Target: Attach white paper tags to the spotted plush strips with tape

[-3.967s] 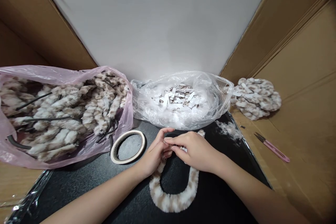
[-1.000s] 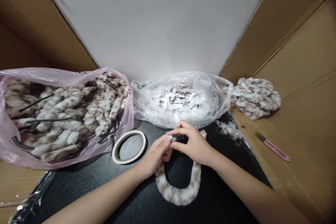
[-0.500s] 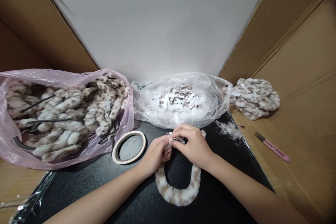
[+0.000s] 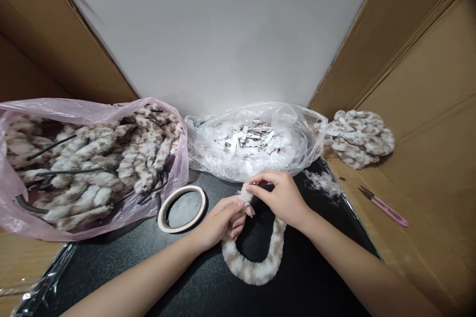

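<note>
Head view shows the left hand [image 4: 219, 220] and right hand [image 4: 284, 200] pinching one end of the curved furry strip [image 4: 253, 271] over the black tabletop [image 4: 305, 277], whether its ends are joined being impossible to tell.

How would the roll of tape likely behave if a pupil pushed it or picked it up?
Lying flat, the roll of tape would probably slide over the black surface rather than roll, though its round rim could let it roll if stood up. The thin band around a wide hole suggests it is light for its size.
</note>
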Demonstrator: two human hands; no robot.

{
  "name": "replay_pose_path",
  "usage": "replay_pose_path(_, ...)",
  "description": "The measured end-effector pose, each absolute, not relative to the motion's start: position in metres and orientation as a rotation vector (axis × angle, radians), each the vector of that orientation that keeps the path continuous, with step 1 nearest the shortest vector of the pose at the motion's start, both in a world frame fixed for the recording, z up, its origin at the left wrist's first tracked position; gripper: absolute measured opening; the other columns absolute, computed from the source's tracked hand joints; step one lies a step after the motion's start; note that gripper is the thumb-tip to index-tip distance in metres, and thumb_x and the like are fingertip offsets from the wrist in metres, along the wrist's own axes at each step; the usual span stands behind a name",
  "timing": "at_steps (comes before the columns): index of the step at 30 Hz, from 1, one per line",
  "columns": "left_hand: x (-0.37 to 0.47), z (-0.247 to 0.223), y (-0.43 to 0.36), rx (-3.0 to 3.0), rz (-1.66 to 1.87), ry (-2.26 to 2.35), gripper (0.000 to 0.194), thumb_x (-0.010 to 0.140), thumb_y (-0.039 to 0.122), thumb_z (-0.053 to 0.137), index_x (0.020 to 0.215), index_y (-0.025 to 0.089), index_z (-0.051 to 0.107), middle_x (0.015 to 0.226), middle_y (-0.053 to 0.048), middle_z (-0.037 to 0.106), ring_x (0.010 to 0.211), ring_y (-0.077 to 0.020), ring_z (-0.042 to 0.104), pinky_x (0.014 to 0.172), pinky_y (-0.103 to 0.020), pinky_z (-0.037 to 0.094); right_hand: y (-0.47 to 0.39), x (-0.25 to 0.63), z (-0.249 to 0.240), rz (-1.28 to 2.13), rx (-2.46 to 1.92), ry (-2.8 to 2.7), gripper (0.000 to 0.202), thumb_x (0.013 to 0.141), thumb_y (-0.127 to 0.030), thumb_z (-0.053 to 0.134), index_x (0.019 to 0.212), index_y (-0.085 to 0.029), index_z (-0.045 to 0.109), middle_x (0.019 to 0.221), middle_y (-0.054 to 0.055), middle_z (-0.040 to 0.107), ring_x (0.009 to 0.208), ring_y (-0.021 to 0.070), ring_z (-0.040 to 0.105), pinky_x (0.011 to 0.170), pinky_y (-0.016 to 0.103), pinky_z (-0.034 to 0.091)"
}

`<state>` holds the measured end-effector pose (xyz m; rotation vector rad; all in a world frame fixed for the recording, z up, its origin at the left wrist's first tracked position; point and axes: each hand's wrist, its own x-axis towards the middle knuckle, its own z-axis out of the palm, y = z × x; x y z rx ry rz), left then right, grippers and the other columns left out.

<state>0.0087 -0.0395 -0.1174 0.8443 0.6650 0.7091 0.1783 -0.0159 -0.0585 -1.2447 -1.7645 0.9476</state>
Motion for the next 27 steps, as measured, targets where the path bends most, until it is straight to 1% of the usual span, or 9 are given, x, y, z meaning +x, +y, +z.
replay_pose_path(2, 0.01, -0.118, -0.039, 0.809, 0.71, 0.667, 0.041, 0.08, 0.055, 0.062, 0.073, 0.015, 0.053, 0.046, 0.011, 0.026, 0.037, -0.0031, 0.021, 0.037, -0.015, 0.021, -0.014, 0.179, -0.062, 1.032, -1.27, -1.694, 0.014, 0.072, -0.017, 0.072, 0.086, -0.017, 0.073, 0.075, 0.002, 0.072, 0.07, 0.0157, 0.066, 0.068, 0.028, 0.053)
replay_pose_path(3, 0.01, -0.118, -0.039, 0.801, 0.709, 0.669, 0.042, 0.08, 0.056, 0.062, 0.072, 0.016, 0.052, 0.046, 0.012, 0.025, 0.037, -0.0028, 0.018, 0.037, -0.015, 0.019, -0.013, 0.179, -0.063, 1.091, -1.263, -1.651, 0.02, 0.069, -0.016, 0.073, 0.089, -0.017, 0.072, 0.078, 0.002, 0.072, 0.072, 0.0158, 0.067, 0.069, 0.028, 0.054)
replay_pose_path(6, 0.011, -0.119, -0.038, 0.781, 0.715, 0.678, 0.042, 0.079, 0.056, 0.062, 0.07, 0.016, 0.049, 0.046, 0.012, 0.025, 0.037, -0.0028, 0.018, 0.036, -0.015, 0.018, -0.013, 0.177, -0.068, 1.229, -1.203, -1.559, 0.032, 0.064, -0.012, 0.073, 0.094, -0.016, 0.068, 0.085, 0.003, 0.071, 0.081, 0.0161, 0.068, 0.075, 0.028, 0.055)
replay_pose_path(11, 0.012, -0.119, -0.038, 0.798, 0.733, 0.687, 0.043, 0.081, 0.055, 0.061, 0.068, 0.017, 0.046, 0.047, 0.012, 0.025, 0.036, -0.0028, 0.02, 0.036, -0.016, 0.02, -0.02, 0.173, -0.07, 1.1, -1.143, -1.64, 0.027, 0.068, -0.009, 0.068, 0.093, -0.018, 0.067, 0.087, 0.002, 0.072, 0.082, 0.0154, 0.068, 0.077, 0.027, 0.054)
replay_pose_path(15, 0.012, -0.121, -0.038, 0.801, 0.755, 0.673, 0.04, 0.081, 0.054, 0.062, 0.075, 0.018, 0.047, 0.049, 0.011, 0.029, 0.038, -0.0033, 0.023, 0.038, -0.016, 0.023, -0.024, 0.174, -0.066, 1.023, -1.08, -1.763, 0.03, 0.071, -0.005, 0.061, 0.096, -0.019, 0.068, 0.09, 0.002, 0.074, 0.086, 0.0157, 0.07, 0.08, 0.027, 0.055)
replay_pose_path(19, 0.011, -0.117, -0.036, 0.714, 0.738, 0.66, 0.035, 0.08, 0.047, 0.066, 0.084, 0.019, 0.047, 0.054, 0.009, 0.037, 0.042, -0.0047, 0.032, 0.043, -0.017, 0.028, -0.025, 0.175, -0.064, 1.001, -1.029, -1.835, 0.029, 0.075, -0.003, 0.057, 0.097, -0.019, 0.067, 0.09, 0.002, 0.075, 0.086, 0.0155, 0.072, 0.079, 0.026, 0.056)
replay_pose_path(22, 0.01, -0.113, -0.034, 0.653, 0.713, 0.652, 0.031, 0.079, 0.042, 0.066, 0.086, 0.018, 0.047, 0.055, 0.009, 0.036, 0.044, -0.0045, 0.03, 0.046, -0.018, 0.026, -0.025, 0.173, -0.066, 0.953, -1.015, -1.871, 0.025, 0.077, -0.004, 0.058, 0.096, -0.019, 0.067, 0.088, 0.002, 0.076, 0.084, 0.0161, 0.073, 0.078, 0.025, 0.056)
replay_pose_path(24, 0.009, -0.112, -0.033, 0.638, 0.696, 0.639, 0.033, 0.08, 0.045, 0.064, 0.078, 0.017, 0.046, 0.055, 0.008, 0.034, 0.044, -0.0045, 0.027, 0.046, -0.019, 0.023, -0.025, 0.172, -0.068, 0.909, -1.004, -1.901, 0.023, 0.078, -0.006, 0.059, 0.095, -0.019, 0.067, 0.087, 0.002, 0.076, 0.083, 0.0162, 0.073, 0.077, 0.025, 0.055)
replay_pose_path(27, 0.007, -0.114, -0.032, 0.68, 0.642, 0.617, 0.049, 0.082, 0.063, 0.052, 0.068, 0.017, 0.041, 0.055, 0.007, 0.033, 0.044, -0.0043, 0.023, 0.045, -0.021, 0.019, -0.026, 0.17, -0.071, 0.83, -0.996, -1.969, 0.019, 0.079, -0.006, 0.059, 0.09, -0.019, 0.067, 0.084, 0.002, 0.075, 0.08, 0.0161, 0.071, 0.075, 0.026, 0.053)
